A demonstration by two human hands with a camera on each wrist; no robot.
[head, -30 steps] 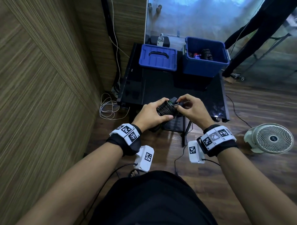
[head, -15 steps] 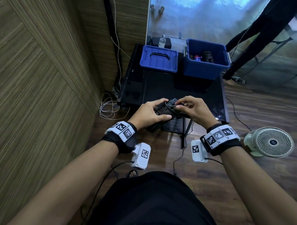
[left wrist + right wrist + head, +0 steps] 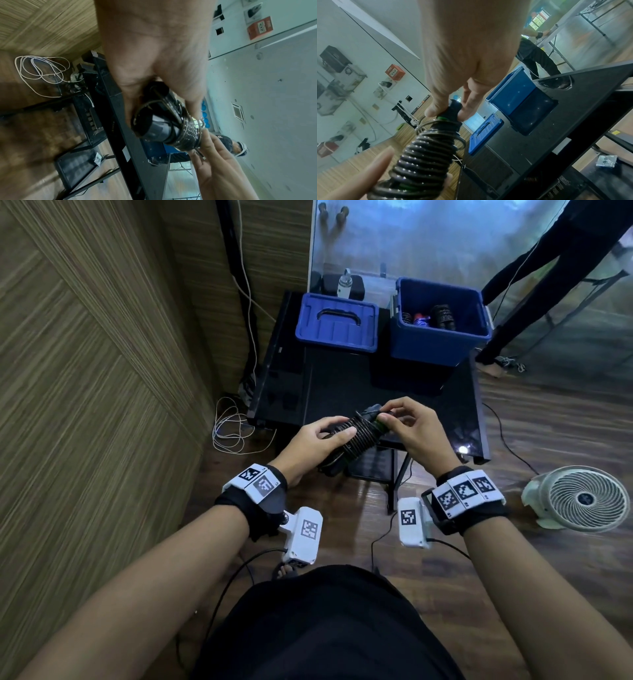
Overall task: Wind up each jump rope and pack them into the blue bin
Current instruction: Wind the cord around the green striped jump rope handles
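Observation:
A black jump rope point(image 3: 359, 433) is coiled tightly around its handles and held above the near edge of the black table point(image 3: 342, 385). My left hand point(image 3: 318, 440) grips the lower end of the bundle point(image 3: 164, 125), thumb laid along the coils. My right hand point(image 3: 411, 426) pinches the top end of the handle point(image 3: 452, 109) between thumb and fingers. The blue bin point(image 3: 442, 344) stands at the table's far right with several wound ropes point(image 3: 442, 316) inside.
The bin's blue lid point(image 3: 337, 321) lies at the table's far left. A wood-panel wall is on the left, with a loose white cable point(image 3: 229, 433) on the floor. A white fan point(image 3: 582, 498) stands on the floor at the right. A person's legs point(image 3: 534, 275) are behind the bin.
The bundle has tilted so its top points further right. My right hand's fingers have shifted from the coils to the top end of the handle. The left hand keeps its grip.

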